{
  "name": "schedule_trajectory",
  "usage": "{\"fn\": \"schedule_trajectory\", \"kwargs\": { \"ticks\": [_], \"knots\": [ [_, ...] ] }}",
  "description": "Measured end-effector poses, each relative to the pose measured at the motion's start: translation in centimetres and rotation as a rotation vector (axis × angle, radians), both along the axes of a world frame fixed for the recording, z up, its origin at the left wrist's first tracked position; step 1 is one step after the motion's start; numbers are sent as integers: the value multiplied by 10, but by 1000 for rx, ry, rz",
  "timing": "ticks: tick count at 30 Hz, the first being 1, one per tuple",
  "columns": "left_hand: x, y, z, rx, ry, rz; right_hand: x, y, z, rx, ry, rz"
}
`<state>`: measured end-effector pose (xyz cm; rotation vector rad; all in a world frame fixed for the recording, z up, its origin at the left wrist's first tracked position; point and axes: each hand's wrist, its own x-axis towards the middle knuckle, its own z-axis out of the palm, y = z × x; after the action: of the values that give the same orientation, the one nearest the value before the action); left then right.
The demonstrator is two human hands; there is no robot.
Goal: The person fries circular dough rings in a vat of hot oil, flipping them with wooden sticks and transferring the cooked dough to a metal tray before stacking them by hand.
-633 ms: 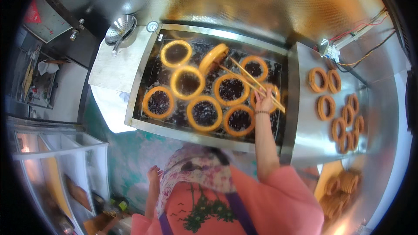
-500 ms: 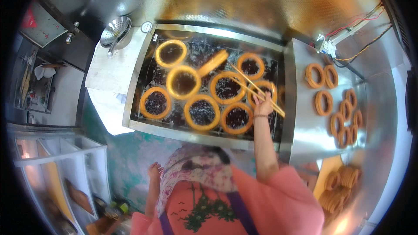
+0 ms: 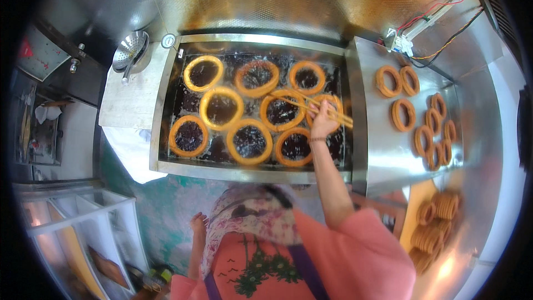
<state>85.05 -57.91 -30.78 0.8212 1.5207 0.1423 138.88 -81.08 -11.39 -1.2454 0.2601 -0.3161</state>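
My right hand point(image 3: 320, 119) is closed around a pair of long cooking chopsticks point(image 3: 340, 116), reaching over the right half of a rectangular fryer full of dark oil point(image 3: 161, 155). The chopstick tips point left, close to the lower edge of a browned dough ring point(image 3: 257, 78) at the back middle. Several golden dough rings float around it, among them a paler one point(image 3: 221, 109) left of centre and another point(image 3: 203, 73) at the back left. One ring point(image 3: 333, 103) is partly hidden behind my right hand. My left hand point(image 3: 198, 222) hangs low beside my apron, fingers loosely apart and holding nothing.
On the metal counter point(image 3: 383, 155) at the right lie several fried rings point(image 3: 403, 115); more are stacked point(image 3: 436, 228) below it. A perforated ladle point(image 3: 131, 50) rests in a bowl at the back left, near a round dial thermometer point(image 3: 168, 40). White shelving point(image 3: 105, 211) stands at lower left.
The back-middle ring was tilted up on edge at the chopstick tips; now it lies flat in the oil, browned side up. The view has shifted slightly. My left hand stays low.
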Motion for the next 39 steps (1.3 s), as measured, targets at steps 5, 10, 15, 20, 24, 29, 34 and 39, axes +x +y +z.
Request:
{"fn": "schedule_trajectory", "kwargs": {
  "ticks": [5,10,15,20,24,29,34,39],
  "knots": [
    [-12,1,-22,6,1,-7,-33,-24,64,18,14,-100],
    [-15,0,-38,18,-1,-61,-19,-65,51,87,-45,-321],
    [-5,5,-18,17,-30,-111,31,-59,0,225,100,-512],
    [0,10,-9,37,-5,-109,56,-42,-10,566,339,-704],
    [-15,22,-22,66,-32,-100,46,-55,-23,777,331,-617],
    [17,24,19,11,58,-199,19,-82,-41,807,271,-407],
    [22,33,11,34,17,-243,-16,-91,-34,755,272,-501],
    [25,42,-9,73,-75,-343,-27,-103,-47,642,166,-559]
  ]
}}
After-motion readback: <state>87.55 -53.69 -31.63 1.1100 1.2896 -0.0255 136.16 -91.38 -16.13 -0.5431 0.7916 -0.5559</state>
